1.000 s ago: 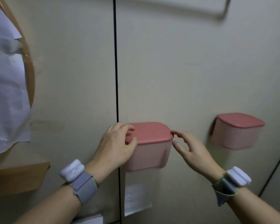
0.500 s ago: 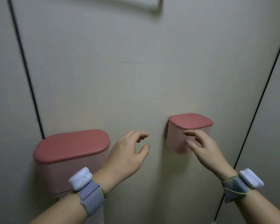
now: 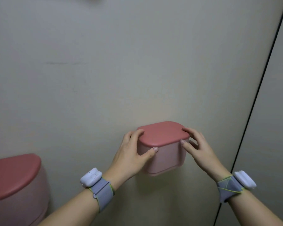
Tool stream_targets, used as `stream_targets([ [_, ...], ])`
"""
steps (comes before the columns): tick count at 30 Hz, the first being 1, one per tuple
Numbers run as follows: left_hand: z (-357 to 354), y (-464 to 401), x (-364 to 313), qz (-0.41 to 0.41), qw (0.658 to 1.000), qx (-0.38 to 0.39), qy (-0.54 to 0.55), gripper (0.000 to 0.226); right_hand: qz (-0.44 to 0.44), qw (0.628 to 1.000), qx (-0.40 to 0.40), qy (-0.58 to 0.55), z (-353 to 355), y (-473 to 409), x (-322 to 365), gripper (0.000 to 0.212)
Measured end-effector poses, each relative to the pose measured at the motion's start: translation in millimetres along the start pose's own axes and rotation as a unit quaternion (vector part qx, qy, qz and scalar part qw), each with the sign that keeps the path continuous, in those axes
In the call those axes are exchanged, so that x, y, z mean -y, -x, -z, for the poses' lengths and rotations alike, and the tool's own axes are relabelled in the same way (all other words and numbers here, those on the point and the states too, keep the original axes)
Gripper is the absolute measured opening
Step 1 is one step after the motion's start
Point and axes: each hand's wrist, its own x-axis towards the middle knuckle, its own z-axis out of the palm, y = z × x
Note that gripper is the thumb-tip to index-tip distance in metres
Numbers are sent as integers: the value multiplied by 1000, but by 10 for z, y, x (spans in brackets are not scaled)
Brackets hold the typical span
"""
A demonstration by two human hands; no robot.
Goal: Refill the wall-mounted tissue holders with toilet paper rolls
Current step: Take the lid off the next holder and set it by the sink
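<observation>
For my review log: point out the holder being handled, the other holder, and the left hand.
right holder (image 3: 166,158), head view, pale front wall
left holder (image 3: 11,173), head view, lid top
left hand (image 3: 131,154), head view, back of hand

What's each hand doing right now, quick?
Left hand: grips the left end of the pink holder, thumb on its front, fingers at the lid edge.
Right hand: pinches the lid's right edge.

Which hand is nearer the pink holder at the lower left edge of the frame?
Left. The left hand grips the other pink wall-mounted holder on the side facing the lower-left pink holder; the right hand holds its far side.
</observation>
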Motion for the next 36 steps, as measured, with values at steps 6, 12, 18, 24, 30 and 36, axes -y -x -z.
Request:
stream_targets([
  [6,-123,-113,19,7,1000,-14,3,85,-13,998,37,-58,34,-121,-88,47],
  [12,-80,-173,-25,13,999,-42,-4,81,-15,993,34,-114,52,-222,-106,47],
  [18,125,-172,-197,-4,997,-73,24,75,27,994,17,-108,111,-263,127,41],
  [24,710,66,-326,-40,990,-122,61,58,148,984,-16,-95,-63,-150,573,50],
  [30,1546,564,-231,-45,986,-146,66,53,234,964,-119,-38,-681,-75,1189,55],
  [36,2702,1431,79,-35,977,-206,-40,43,323,944,-59,-31,-1665,298,2106,19],
])
